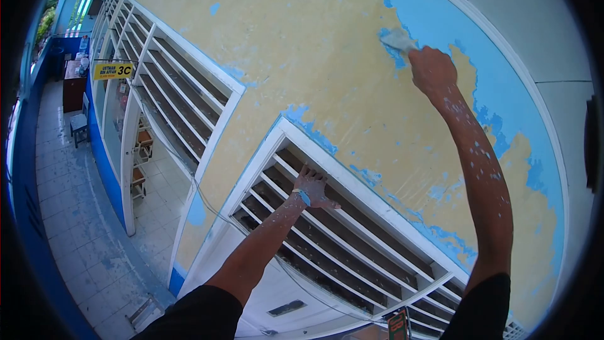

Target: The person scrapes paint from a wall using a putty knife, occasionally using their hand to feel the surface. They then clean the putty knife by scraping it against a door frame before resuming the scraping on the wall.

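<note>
My right hand (433, 70) is closed around a scraper (399, 40), its flat blade against the wall (327, 50) at the upper right. Around the blade, ragged blue paint borders a bare yellowish surface. Lower down, my left hand (311, 190) rests on the white slats (352, 230) of a vent opening, fingers spread and thumb out to the right. A bluish band (304, 198) circles the left wrist. Pale paint flecks dot both forearms. The scraper's handle is hidden inside the right fist.
A second slatted vent (170, 82) and an open doorway (157, 176) lie to the left, with a yellow sign (114, 71) reading 3C. Far below, a chair (79, 121) and a brown cabinet (74, 88) stand on the tiled floor (69, 226). A loose cable (204, 200) hangs near the vent.
</note>
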{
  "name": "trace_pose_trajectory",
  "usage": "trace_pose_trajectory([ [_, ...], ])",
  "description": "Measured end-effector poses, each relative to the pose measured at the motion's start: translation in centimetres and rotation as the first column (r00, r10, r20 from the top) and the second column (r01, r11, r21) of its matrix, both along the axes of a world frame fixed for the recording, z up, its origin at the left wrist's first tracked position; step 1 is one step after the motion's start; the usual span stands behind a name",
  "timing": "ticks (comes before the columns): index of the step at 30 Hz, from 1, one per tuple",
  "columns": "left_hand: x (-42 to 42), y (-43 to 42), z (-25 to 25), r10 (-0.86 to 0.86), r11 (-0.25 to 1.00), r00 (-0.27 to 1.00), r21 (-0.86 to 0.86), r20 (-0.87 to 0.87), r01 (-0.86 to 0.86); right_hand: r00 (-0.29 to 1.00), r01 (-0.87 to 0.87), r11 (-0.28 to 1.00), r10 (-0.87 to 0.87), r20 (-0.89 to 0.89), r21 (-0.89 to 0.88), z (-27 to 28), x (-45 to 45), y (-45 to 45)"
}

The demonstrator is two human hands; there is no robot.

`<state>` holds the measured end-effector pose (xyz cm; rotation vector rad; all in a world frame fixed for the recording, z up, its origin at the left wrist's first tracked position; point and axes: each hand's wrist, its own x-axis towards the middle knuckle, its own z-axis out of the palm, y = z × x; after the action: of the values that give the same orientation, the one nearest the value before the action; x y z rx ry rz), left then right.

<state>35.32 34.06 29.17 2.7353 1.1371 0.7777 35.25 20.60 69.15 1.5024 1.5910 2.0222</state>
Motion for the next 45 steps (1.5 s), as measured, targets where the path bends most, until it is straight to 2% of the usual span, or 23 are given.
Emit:
trace_pose_trajectory([
  [4, 0.3, -0.2, 0.2, 0.027, 1.0, 1.0, -0.002, 0.0, -0.027, 0.997, 0.07, 0.997, -0.07, -0.026, -0.02, -2.3, 1.4, -1.9],
  [7, 0.3, -0.4, 0.2, 0.037, 0.999, 0.999, 0.004, -0.016, -0.037, 1.0, -0.014, 1.0, 0.014, 0.004, -0.001, -0.8, 0.2, 0.1],
  [8, 0.1, -0.3, 0.4, 0.032, 0.999, 0.999, 0.01, -0.018, -0.032, 0.999, -0.005, 1.0, 0.005, -0.04, 0.005, -0.3, -0.7, 0.9],
  [11, 0.2, 0.0, 0.2, 0.014, 1.0, 1.0, 0.008, -0.005, -0.014, 0.996, -0.071, 0.997, 0.071, 0.048, -0.009, 0.4, -0.5, 1.5],
  [14, 0.1, 0.0, 0.1, 0.019, 1.0, 1.0, 0.0, 0.001, -0.019, 0.999, -0.007, 0.999, 0.005, -0.05, -0.037, -1.9, 0.5, -1.2],
  [17, 1.0, 0.3, -0.6, 0.033, 0.999, 0.999, 0.018, 0.026, -0.033, 0.999, 0.0, 0.998, -0.003, -0.052, -0.056, -2.7, 1.4, -1.9],
  [20, 0.4, -0.1, 0.0, 0.033, 0.999, 0.999, 0.017, 0.01, -0.033, 0.996, -0.087, 0.996, 0.086, -0.021, -0.02, -0.8, -0.1, 1.8],
  [24, -0.5, -0.4, 0.8, 0.0, 1.0, 1.0, -0.023, -0.015, 0.0, 0.969, -0.154, 0.988, 0.152, -0.197, 0.002, 0.5, -1.4, 3.9],
  [26, -0.7, -0.4, 1.0, 0.0, 1.0, 1.0, -0.03, -0.019, -0.001, 0.989, -0.146, 0.989, 0.147, 0.012, -0.027, -1.2, 0.7, 0.9],
  [30, 0.0, -0.2, 0.0, 0.026, 1.0, 1.0, 0.003, 0.007, -0.027, 0.992, 0.007, 1.0, -0.006, -0.129, 0.006, -6.8, 4.1, -5.8],
  [33, 0.7, -0.4, -0.2, 0.044, 0.999, 0.999, 0.01, 0.007, -0.044, 0.989, 0.021, 1.0, -0.02, -0.146, 0.011, -6.9, 4.1, -5.1],
  [39, -0.1, -0.5, 0.9, 0.023, 0.999, 0.998, -0.046, -0.05, -0.025, 0.991, -0.135, 0.991, 0.134, 0.029, 0.018, -3.3, 2.3, -1.7],
  [42, -0.3, -0.4, 0.4, 0.036, 0.998, 0.998, -0.041, -0.053, -0.039, 0.998, 0.005, 1.0, -0.004, -0.065, 0.019, -5.9, 2.4, -5.1],
  [45, 0.4, -0.7, 0.5, 0.047, 0.999, 0.998, -0.02, -0.047, -0.048, 0.996, 0.014, 1.0, -0.013, -0.09, 0.017, -6.6, 3.3, -5.0],
])
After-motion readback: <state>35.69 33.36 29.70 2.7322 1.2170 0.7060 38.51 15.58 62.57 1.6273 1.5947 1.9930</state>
